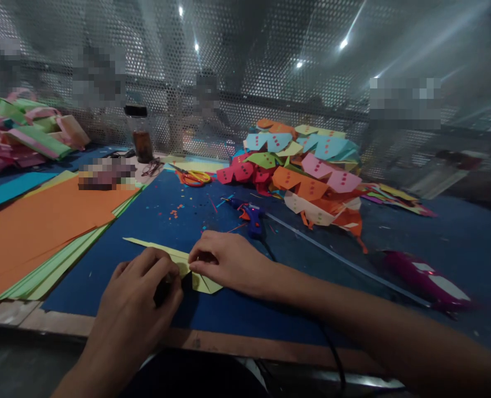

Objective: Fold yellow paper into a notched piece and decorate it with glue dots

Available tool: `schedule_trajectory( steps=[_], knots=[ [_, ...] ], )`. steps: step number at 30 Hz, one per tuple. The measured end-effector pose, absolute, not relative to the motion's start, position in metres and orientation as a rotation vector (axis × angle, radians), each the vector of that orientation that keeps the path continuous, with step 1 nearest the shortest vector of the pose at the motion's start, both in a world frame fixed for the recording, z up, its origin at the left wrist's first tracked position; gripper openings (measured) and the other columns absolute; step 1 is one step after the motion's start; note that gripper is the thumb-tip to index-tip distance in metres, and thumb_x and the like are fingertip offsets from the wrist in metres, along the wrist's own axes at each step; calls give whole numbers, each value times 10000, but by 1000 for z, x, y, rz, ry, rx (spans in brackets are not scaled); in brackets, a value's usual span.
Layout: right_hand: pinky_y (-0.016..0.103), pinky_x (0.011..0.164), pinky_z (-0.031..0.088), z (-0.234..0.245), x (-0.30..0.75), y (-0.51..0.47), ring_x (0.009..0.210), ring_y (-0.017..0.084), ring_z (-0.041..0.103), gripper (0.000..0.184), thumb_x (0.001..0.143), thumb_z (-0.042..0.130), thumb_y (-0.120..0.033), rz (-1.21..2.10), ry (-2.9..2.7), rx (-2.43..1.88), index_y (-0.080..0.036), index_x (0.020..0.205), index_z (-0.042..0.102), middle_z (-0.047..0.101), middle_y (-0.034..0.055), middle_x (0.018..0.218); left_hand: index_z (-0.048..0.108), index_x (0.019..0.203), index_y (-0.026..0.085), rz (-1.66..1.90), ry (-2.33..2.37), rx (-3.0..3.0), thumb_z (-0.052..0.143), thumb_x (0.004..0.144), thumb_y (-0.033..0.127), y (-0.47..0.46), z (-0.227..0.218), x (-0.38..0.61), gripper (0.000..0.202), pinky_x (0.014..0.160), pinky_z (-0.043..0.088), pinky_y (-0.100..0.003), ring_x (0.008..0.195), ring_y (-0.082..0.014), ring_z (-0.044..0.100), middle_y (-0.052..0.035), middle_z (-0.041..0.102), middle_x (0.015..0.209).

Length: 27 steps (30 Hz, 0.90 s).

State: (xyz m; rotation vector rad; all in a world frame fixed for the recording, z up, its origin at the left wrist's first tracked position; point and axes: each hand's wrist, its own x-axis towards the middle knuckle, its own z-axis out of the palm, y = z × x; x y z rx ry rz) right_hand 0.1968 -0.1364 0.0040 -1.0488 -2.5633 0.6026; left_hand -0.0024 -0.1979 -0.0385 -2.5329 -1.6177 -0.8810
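Observation:
A folded piece of pale yellow paper (206, 284) lies on the blue table mat, a long narrow strip of it reaching to the left. My left hand (140, 296) is curled at its near left side, fingertips closed on the paper's edge. From the right, my right hand (235, 262) pinches the same paper between thumb and index finger. A dark patch sits beneath the left fingers; whether it is shadow or an object I cannot tell. Just beyond my right hand lies a blue glue gun (251, 215) with an orange trigger, a clear glue stick trailing from its back.
Folded coloured paper pieces (311, 160) are heaped at the back. Orange and green sheets (46, 226) stack at left. Yellow-handled scissors (195, 177), a jar (141, 135) and paper scraps lie behind. A magenta device (427, 279) is at right. A perforated metal screen (237, 61) closes the far side.

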Motion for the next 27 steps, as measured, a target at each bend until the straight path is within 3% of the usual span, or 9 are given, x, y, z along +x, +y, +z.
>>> schedule_trajectory(
  steps=[18,27],
  knots=[
    [227,615,332,5,195,-128,720,109,549,54,843,731,-244,780,-2486,-1126,-207,882,740,634,-25,789,564,843,245,-914,-1654,-2539,507,911,227,-199,-39,0,91,730,375,-371,812,-222,622,-10,652,889],
    [225,614,331,4,194,-127,725,109,556,65,848,727,-246,754,-2494,-1120,-203,895,736,647,-21,806,608,1040,271,-960,-1460,-2552,513,947,198,-196,-42,-4,152,755,408,-360,869,-213,654,-5,703,964]
  ],
)
